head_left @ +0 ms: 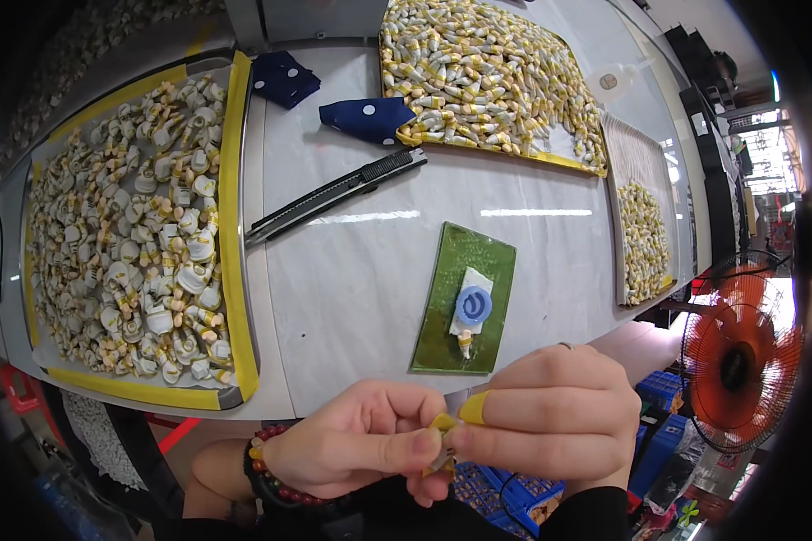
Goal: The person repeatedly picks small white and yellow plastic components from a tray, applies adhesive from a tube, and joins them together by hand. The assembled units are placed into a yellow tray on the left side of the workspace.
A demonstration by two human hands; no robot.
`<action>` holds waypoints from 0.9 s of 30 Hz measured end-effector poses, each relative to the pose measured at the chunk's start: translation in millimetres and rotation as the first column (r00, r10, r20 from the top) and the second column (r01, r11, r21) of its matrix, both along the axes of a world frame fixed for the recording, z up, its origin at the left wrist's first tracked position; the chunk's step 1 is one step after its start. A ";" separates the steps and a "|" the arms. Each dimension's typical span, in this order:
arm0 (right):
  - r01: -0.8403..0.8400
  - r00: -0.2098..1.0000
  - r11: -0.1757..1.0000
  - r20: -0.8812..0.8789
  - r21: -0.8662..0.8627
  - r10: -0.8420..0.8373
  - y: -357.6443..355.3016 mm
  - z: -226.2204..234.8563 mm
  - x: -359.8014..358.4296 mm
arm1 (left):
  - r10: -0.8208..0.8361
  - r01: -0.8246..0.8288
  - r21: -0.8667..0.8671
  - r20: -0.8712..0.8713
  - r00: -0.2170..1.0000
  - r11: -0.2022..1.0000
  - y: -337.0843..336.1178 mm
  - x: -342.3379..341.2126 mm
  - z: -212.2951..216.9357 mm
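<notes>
I have the left hand (356, 442) and right hand (550, 415) closed together at the near edge of the worktop (352, 307), thumbs and fingertips pinching 1 small piece (442, 463) between them. Fingers hide most of it, so I can't tell its full shape. Yellow wraps show at the fingertips.

I judge this piece to be in mid-handling, not set down. On the green plate (435, 325), 1 blue disc (474, 307) sits on a white pad, with 1 tiny figure (465, 344) just below it. Plenty of parts lie about: the left tray (236, 225) is heaped with white pieces, the far tray (514, 156) is nearly covered, and the right tray (636, 153) is filled only at its near end. I can't tell which are finished. The cutter (334, 196) lies unused.

I can read no label; the mark on the fan (735, 356) hub is too small.
</notes>
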State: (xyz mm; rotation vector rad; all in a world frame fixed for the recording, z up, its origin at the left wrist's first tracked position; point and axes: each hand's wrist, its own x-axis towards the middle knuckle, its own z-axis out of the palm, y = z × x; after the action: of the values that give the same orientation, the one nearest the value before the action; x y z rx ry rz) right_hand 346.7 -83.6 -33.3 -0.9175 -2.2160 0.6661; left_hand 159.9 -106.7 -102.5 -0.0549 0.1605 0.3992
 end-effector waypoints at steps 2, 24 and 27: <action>-0.050 0.998 0.998 -0.030 0.045 0.051 3.4 -7.0 5.2 | -0.009 0.009 -0.008 -0.001 1.000 1.000 0.1 0.7 -0.7; -0.029 0.984 0.996 -0.178 -0.089 0.013 -0.2 -14.8 22.4 | 0.136 -0.071 0.264 -0.238 0.962 0.962 6.5 6.1 6.0; 0.105 0.976 0.994 -0.193 -0.013 -0.106 -6.1 -15.6 11.4 | 0.272 -0.141 0.423 -0.270 0.924 0.895 3.9 6.2 6.1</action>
State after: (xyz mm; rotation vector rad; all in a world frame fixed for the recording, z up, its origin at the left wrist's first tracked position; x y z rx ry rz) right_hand 358.1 -89.6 -48.9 -0.9242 -1.9819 0.6782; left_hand 166.1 -102.8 -96.5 0.4019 0.3978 0.6514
